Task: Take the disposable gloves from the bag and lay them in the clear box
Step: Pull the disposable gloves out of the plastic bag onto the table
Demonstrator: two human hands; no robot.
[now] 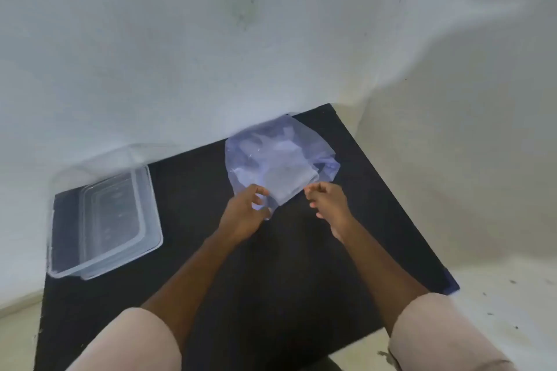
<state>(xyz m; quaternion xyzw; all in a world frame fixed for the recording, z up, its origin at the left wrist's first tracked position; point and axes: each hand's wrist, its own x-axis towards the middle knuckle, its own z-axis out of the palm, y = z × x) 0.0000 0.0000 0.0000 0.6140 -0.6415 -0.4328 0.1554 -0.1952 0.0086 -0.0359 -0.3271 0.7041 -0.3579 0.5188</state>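
A translucent bluish plastic bag (280,156) lies at the back middle of the black table, against the wall. Inside it shows a pale folded stack of disposable gloves (286,187), its near end at the bag's mouth. My left hand (245,212) pinches the bag's near left edge. My right hand (327,205) hovers just right of the bag's mouth with fingers curled, holding nothing that I can see. The clear box (150,226) stands at the table's left side, with nothing in it.
The black table (271,280) fills the middle of the view. A white wall (211,39) rises right behind it and pale floor (497,295) lies to the right. My two pale sleeves show at the bottom.
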